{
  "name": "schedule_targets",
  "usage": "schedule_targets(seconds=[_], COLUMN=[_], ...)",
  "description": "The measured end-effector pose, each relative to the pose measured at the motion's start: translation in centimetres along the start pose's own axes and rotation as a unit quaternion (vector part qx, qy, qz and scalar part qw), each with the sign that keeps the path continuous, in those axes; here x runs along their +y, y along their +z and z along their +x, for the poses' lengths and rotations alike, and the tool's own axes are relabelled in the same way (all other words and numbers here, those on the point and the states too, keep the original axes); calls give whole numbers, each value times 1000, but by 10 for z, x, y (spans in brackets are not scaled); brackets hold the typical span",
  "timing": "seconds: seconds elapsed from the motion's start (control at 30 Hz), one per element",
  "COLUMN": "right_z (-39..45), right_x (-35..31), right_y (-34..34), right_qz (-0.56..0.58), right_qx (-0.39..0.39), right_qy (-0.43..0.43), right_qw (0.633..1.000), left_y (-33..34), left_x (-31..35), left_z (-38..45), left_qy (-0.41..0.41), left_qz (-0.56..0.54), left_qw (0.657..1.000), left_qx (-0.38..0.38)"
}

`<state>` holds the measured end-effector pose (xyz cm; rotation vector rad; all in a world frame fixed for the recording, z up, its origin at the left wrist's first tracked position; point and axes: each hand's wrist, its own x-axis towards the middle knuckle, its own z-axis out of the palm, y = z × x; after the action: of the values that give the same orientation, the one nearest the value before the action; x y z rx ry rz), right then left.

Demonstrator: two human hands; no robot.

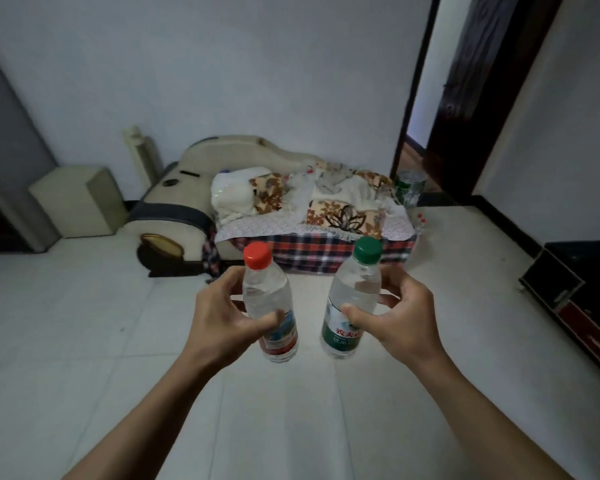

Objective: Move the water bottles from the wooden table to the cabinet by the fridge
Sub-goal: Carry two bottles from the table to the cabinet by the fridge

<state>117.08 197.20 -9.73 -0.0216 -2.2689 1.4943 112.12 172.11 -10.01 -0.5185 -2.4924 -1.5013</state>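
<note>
Two clear bottles, held upright above the pale floor: the left hand (222,317) grips the red-capped bottle (269,303), the right hand (392,317) the green-capped bottle (352,299) — a cluttered sofa (257,199) ahead, dark cabinet (575,299) right.

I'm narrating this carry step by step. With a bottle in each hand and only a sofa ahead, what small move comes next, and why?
Probably turn to look for the cabinet while keeping both bottles upright. The left hand grips the red-capped bottle, the right hand grips the green-capped bottle, both held above the tiled floor. Neither a fridge nor its cabinet is in view, only the sofa and a doorway.
</note>
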Motion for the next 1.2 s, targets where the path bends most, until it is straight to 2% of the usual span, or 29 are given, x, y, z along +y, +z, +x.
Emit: schedule_targets(seconds=[0.37, 0.63, 0.83, 1.2], right_z=[98, 135, 163, 250], right_x=[-46, -92, -122, -117], right_y=[149, 278, 368, 521], right_qz=[22, 27, 32, 41], right_qx=[-136, -145, -170, -224], right_qy=[-94, -120, -134, -149], right_qw=[986, 982, 976, 962], left_y=[-118, -228, -302, -381], left_x=[-75, -147, -196, -301], left_z=[32, 61, 73, 144], left_qy=[-31, -31, -37, -102], left_qz=[19, 33, 38, 84], left_qw=[985, 982, 973, 959], left_qx=[166, 181, 224, 250])
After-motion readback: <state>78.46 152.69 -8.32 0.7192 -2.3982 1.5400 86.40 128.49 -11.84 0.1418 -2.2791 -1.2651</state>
